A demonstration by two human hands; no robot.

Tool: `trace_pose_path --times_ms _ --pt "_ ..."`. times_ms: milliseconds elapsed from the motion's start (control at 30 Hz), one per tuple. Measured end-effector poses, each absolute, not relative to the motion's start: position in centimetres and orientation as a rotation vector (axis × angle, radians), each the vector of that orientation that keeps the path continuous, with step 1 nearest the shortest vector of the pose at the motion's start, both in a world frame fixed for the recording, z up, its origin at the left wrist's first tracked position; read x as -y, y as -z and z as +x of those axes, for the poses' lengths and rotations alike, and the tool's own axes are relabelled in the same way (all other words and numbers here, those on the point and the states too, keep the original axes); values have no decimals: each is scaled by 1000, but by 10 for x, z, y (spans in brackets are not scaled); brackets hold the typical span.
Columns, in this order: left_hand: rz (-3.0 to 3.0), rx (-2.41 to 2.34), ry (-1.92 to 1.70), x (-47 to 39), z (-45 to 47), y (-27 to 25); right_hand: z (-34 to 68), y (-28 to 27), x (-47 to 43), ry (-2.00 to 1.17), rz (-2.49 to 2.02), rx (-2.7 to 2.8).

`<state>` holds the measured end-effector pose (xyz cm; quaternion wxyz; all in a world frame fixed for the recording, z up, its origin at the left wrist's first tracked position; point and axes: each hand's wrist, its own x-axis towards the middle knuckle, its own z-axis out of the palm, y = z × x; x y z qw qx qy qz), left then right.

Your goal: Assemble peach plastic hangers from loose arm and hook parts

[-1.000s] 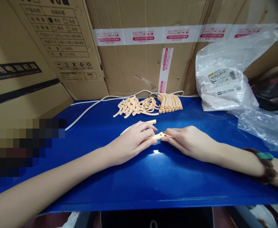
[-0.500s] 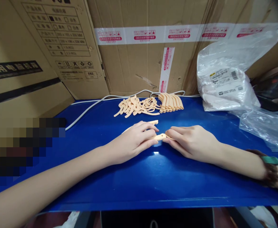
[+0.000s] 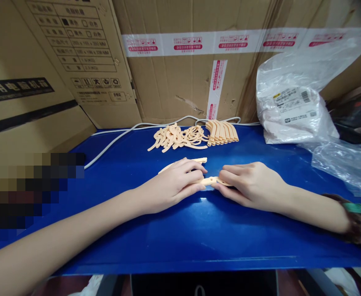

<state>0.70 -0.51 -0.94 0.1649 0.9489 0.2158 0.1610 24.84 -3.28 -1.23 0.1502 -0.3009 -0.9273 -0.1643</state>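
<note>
Right hand (image 3: 251, 183) shifted slightly outward — pinching thin strip (image 3: 223, 182); left (image 3: 175, 182) pinches piece (image 3: 211, 180) (holed).

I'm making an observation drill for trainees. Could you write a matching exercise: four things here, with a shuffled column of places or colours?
Things:
1. Held piece
2. Loose pile
3. Bag
4. Table

Places or colours:
A. Left of the neat row
B. Blue
C. Between left hand and right hand
D. Right of the neat row

Pairs: 1-C, 2-A, 3-D, 4-B
</note>
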Motion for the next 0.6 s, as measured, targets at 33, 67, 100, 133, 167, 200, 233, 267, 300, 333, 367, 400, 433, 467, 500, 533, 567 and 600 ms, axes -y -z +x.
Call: trace_pose_path --times_ms 33,67,100,133,167,200,233,267,300,333,367,400,433,467,500,533,567,600 --pt "2708 -611 -457 5 7 9 248 12 33 481 -863 2661" --pt "2712 -607 -456 5 7 10 248 12 33 491 -859 2658" --pt "2715 -604 -453 5 7 10 248 12 33 499 -855 2657" --pt "2716 -602 -450 4 7 10 249 12 33 508 -852 2659" --pt "2716 -602 -446 4 7 10 249 12 33 516 -846 2660" --pt "2715 -602 -444 4 7 10 249 11 33 523 -839 2661" --pt "2714 -600 -444 4 6 10 249 11 33 532 -836 2659" --pt "2713 -597 -444 4 6 10 248 11 33 540 -834 2655" --pt "2713 -595 -445 4 6 10 248 11 34 549 -835 2648" --pt "2714 -594 -444 4 6 9 248 11 34 556 -838 2642" --pt "2714 -594 -440 4 6 9 248 12 34 562 -841 2638" --pt "2714 -597 -434 4 6 9 248 12 34 565 -844 2636" --pt "2715 -601 -426 4 6 9 248 12 34 566 -843 2637" --pt "2716 -604 -421 4 6 9 248 12 34 564 -839 2639" --pt "2717 -602 -416 4 6 9 248 12 34 563 -838 2639" --pt "2718 -598 -413 3 6 9 248 13 34 561 -836 2639" --pt "2719 -593 -414 3 6 9 247 13 33 558 -835 2636" --pt "2720 -588 -415 3 6 9 247 13 33 554 -835 2633"
